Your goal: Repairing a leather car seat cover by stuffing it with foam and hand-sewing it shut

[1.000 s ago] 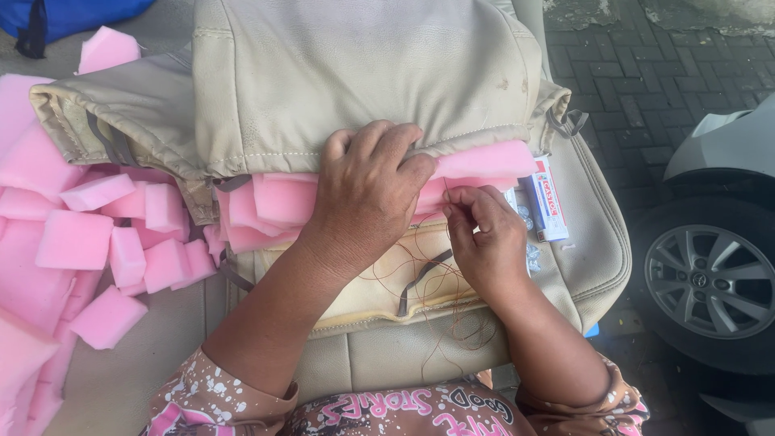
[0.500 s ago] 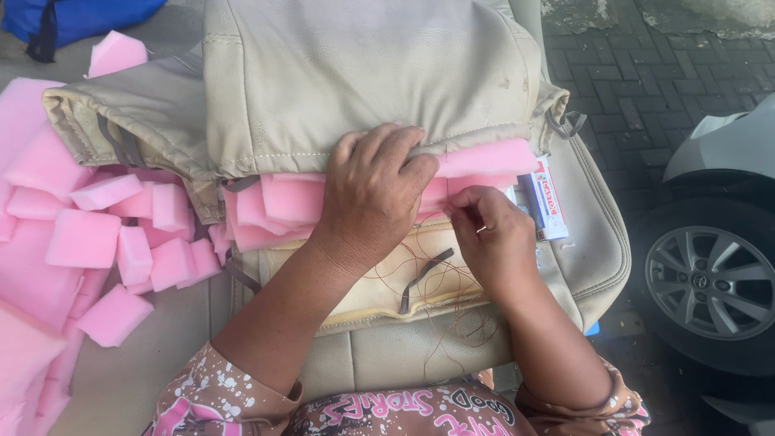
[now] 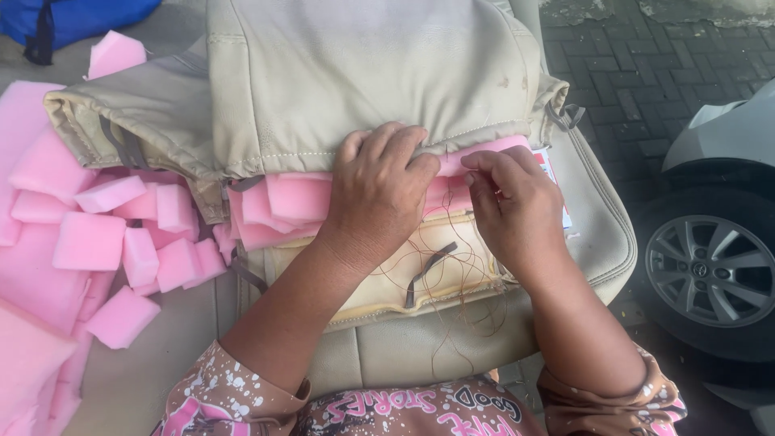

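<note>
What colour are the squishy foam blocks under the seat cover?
The foam blocks are pink, clearest in the head view, beneath the beige seat cover.

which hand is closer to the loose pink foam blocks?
Left. Left hand presses the seat cover just right of the foam blocks; right hand sits farther right, beyond it.

bright even daylight, soft shadows, sharp focus, no glare.

The beige car seat (image 3: pixel 597 242) carries the folded beige cover (image 3: pixel 323 81); loose pink foam pieces (image 3: pixel 121 242) lie beside it on the left
</note>
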